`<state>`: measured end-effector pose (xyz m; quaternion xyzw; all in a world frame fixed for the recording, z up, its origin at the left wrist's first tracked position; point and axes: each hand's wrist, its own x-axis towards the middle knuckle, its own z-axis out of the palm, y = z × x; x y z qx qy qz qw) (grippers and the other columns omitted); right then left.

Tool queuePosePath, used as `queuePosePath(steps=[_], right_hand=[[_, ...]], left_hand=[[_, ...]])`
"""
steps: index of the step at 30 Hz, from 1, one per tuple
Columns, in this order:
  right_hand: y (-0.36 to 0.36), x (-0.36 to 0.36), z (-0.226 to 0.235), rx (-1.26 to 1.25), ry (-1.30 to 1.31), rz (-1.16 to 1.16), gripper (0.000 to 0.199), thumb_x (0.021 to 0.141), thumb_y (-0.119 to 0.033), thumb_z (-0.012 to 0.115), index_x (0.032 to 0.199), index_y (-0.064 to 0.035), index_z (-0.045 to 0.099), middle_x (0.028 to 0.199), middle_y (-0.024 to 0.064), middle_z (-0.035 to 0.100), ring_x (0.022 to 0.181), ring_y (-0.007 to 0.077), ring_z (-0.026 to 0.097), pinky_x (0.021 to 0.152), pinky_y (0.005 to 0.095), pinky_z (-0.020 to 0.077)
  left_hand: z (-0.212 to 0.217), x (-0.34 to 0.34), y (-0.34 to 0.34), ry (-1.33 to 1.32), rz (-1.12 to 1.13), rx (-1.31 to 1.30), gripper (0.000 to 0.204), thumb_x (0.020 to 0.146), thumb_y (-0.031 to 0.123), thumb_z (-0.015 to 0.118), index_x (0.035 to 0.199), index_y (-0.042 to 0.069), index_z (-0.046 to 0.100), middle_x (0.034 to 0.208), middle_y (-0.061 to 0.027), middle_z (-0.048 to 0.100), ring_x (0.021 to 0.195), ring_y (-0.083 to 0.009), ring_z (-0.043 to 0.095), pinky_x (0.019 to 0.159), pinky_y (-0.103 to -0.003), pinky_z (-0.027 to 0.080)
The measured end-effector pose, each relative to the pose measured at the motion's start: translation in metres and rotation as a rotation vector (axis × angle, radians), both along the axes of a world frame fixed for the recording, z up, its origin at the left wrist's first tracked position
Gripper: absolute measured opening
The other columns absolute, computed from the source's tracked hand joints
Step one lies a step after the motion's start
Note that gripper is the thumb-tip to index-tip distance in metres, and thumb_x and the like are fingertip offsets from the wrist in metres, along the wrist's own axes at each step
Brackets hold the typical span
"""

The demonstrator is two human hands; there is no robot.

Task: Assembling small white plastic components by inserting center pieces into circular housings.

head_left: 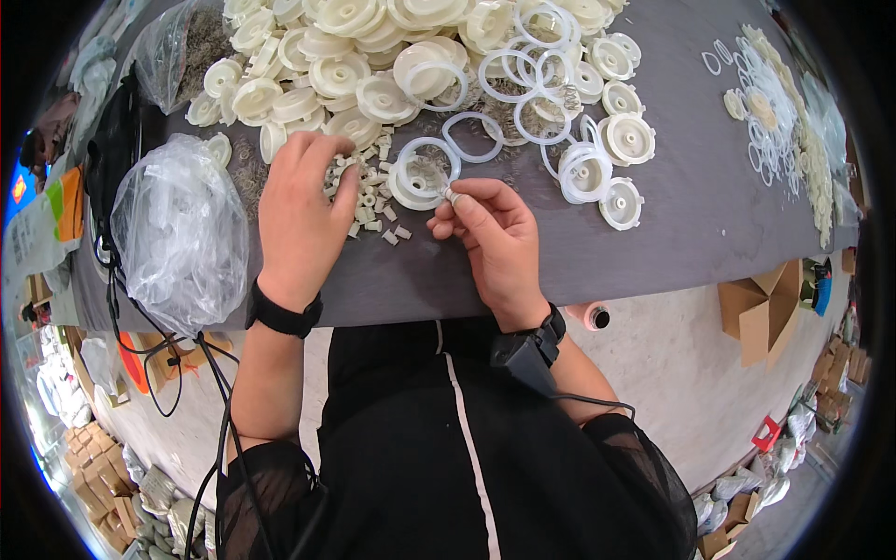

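Note:
My right hand (499,233) pinches a small whitish plastic part (450,194) between thumb and fingertips; its exact kind is too small to tell. Right beside that part lies a cream round plastic cap (403,193) with a translucent ring (455,159) on it. My left hand (301,219) hangs over the left side of a scatter of small cream plastic plugs (371,210). Its thumb and index finger are apart, with nothing visible between them, and the other fingertips are partly hidden.
A large heap of cream round caps (338,77) fills the table's far side, with loose translucent rings (541,70) at its right. On the left sit a clear plastic bag (182,233) and black cables (121,299). More rings (770,112) lie far right; an open cardboard box (761,313) stands below.

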<state>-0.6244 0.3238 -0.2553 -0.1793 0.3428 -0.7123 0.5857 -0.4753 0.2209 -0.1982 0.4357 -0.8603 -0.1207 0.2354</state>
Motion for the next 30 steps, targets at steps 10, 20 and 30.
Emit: queuePosePath(steps=[10,20,30], right_hand=[[-0.004,0.003,0.001,0.004,0.03,-0.029,0.015,0.088,-0.004,0.057,0.1,0.0032,0.057,0.086,0.0124,0.064,0.074,0.0152,0.063,0.072,0.0267,0.0504],[-0.008,0.009,0.022,-0.176,-0.005,0.154,0.017,0.087,0.0,0.056,0.103,0.0041,0.058,0.089,0.0119,0.065,0.08,0.0164,0.064,0.074,0.0267,0.0509],[-0.002,0.028,0.008,-0.044,0.135,0.085,0.019,0.086,0.001,0.057,0.104,0.0044,0.059,0.091,0.0114,0.065,0.08,0.0156,0.064,0.074,0.0253,0.0515]], left_hand=[[0.008,-0.003,-0.023,0.135,0.049,0.187,0.015,0.077,0.005,0.064,0.092,0.002,0.063,0.086,-0.006,0.056,0.068,-0.0157,0.053,0.064,-0.026,0.043],[0.015,0.011,0.039,0.214,-0.107,0.201,0.018,0.074,-0.006,0.06,0.09,0.003,0.063,0.118,-0.0159,0.054,0.091,-0.0233,0.063,0.079,-0.032,0.049],[-0.008,0.0,0.051,0.876,0.044,0.642,0.034,0.075,-0.008,0.058,0.105,-0.002,0.044,0.102,-0.0122,0.057,0.089,-0.015,0.057,0.073,-0.025,0.046]])
